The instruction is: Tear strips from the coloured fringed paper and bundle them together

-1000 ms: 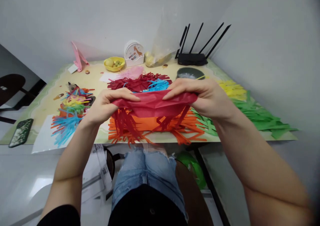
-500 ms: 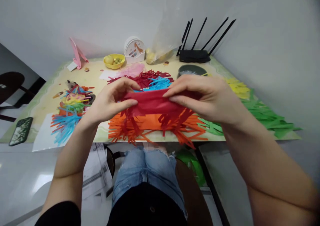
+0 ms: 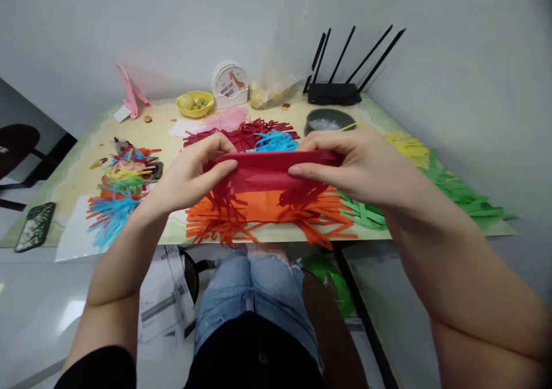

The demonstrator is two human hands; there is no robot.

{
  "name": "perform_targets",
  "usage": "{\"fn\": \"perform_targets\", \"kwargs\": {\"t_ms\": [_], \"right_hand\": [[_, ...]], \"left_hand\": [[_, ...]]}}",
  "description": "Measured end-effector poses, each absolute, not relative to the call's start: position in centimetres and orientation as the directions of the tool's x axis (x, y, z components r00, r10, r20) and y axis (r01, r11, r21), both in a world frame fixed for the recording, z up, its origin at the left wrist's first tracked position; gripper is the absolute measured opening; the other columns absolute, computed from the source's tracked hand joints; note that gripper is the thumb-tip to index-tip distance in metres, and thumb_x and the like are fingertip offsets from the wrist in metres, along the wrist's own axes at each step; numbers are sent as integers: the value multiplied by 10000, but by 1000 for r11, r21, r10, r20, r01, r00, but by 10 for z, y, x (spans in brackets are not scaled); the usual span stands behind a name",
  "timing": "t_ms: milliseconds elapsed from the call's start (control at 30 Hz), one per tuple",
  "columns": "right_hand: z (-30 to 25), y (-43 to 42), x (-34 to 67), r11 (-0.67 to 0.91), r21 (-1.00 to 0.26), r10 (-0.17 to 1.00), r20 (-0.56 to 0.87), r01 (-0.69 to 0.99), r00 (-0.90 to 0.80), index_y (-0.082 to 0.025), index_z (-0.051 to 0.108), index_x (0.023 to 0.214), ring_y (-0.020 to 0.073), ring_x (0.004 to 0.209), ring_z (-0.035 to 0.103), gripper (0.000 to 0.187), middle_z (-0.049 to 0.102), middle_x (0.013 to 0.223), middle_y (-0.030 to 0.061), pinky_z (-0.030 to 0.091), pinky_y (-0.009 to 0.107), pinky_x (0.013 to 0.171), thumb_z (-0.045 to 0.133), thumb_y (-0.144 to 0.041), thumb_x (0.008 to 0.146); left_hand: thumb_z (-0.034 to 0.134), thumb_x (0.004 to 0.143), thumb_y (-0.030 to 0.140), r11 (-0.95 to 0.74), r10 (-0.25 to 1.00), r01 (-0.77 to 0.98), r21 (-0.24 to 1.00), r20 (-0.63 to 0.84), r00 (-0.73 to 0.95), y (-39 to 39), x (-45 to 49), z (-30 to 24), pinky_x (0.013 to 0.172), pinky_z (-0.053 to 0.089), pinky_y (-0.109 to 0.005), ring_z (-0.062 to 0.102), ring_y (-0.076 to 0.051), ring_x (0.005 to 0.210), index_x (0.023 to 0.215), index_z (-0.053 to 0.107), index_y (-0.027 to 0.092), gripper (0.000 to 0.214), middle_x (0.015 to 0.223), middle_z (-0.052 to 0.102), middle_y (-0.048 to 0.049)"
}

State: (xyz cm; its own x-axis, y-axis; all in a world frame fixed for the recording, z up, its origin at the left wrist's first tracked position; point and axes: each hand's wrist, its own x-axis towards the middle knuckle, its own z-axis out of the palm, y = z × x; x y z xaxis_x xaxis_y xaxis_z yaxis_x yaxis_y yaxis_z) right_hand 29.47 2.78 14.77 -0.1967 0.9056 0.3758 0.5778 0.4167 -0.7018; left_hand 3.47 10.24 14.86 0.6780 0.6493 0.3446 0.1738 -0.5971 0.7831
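Red fringed paper (image 3: 269,173), a folded strip with cut fringes hanging from its lower edge, is held up in the air just above the near edge of the table (image 3: 81,173). The left hand (image 3: 190,173) pinches its left end between thumb and fingers, and the right hand (image 3: 366,165) grips its right end, fingers laid along the top fold. Directly beneath lies an orange fringed sheet (image 3: 267,214) on the table. Behind it sit dark red and blue fringe pieces (image 3: 259,136). Green cut paper (image 3: 457,196) spreads to the right, a multicoloured fringe pile (image 3: 121,185) to the left. Further back stand a grey bowl (image 3: 330,119), a black router (image 3: 334,93) and a yellow bowl (image 3: 195,103). A phone (image 3: 35,225) lies at the far left table edge
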Motion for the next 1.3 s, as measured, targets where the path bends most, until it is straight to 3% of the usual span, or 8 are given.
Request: {"fn": "perform_targets", "kwargs": {"t_ms": [200, 467, 567, 733, 833, 1033, 1133, 1300], "right_hand": [[147, 24, 290, 395, -731, 912, 385, 557, -141, -202, 669, 682, 111, 530, 503, 214, 599, 584, -30, 353, 256, 498, 759, -341, 817], [139, 16, 290, 404, -801, 904, 424, 442, -57, -233, 741, 836, 149, 626, 611, 34, 693, 736, -2, 490, 273, 558, 736, -266, 828], [129, 15, 292, 436, -822, 890, 453, 365, -43, -247, 769, 846, 177, 732, 677, 98, 743, 833, 15, 559, 298, 660, 690, -194, 819], [120, 18, 295, 498, -817, 864, 495, 290, -90, -239, 749, 743, 167, 775, 689, 244, 743, 812, 2, 553, 288, 718, 585, -60, 764], [121, 18, 295, 511, -796, 857, 499, 324, -125, -233, 742, 754, 171, 774, 684, 244, 737, 821, 9, 551, 300, 714, 564, -65, 758], [125, 15, 292, 630, -645, 771, 583, 432, -254, -269, 760, 819, 215, 830, 711, 200, 753, 851, 40, 562, 350, 764, 570, -276, 882], [126, 12, 289, 643, -559, 742, 624, 524, -245, -271, 749, 780, 200, 780, 710, 200, 749, 813, 37, 556, 334, 737, 594, -281, 906], [123, 8, 283, 607, -533, 761, 604, 590, -238, -263, 725, 809, 193, 755, 698, 113, 752, 822, 28, 545, 320, 701, 653, -254, 896]], "left_hand": [[744, 854, 450, -562, 679, 233, 794, 281, 679, 102, 34, 146, 498, 421, -216, 573, -112, 560, 855, 594, 180, 309, 667, 626, 14], [729, 866, 364, -446, 702, 127, 886, 258, 663, 97, 31, 145, 507, 499, -223, 630, -125, 584, 958, 679, 171, 219, 740, 698, -23], [713, 842, 280, -452, 708, 69, 889, 311, 635, 96, 29, 142, 598, 563, -259, 689, -161, 697, 982, 763, 193, 172, 848, 739, -53], [637, 771, 139, -472, 673, 41, 881, 330, 662, 95, 26, 139, 662, 579, -285, 706, -182, 764, 783, 803, 195, 176, 827, 740, -65], [625, 772, 153, -459, 684, 53, 887, 314, 659, 97, 24, 136, 668, 570, -286, 698, -181, 751, 805, 797, 181, 177, 802, 728, -68], [721, 842, 439, -491, 682, 92, 866, 317, 659, 98, 27, 134, 604, 500, -254, 641, -149, 655, 751, 701, 158, 297, 756, 700, -61], [795, 799, 417, -592, 716, 194, 782, 400, 572, 96, 33, 133, 607, 472, -231, 599, -121, 641, 734, 617, 168, 313, 730, 667, -20], [777, 817, 299, -686, 685, 276, 674, 470, 557, 93, 38, 134, 665, 490, -234, 631, -128, 740, 1044, 659, 180, 282, 939, 708, -32]]}}
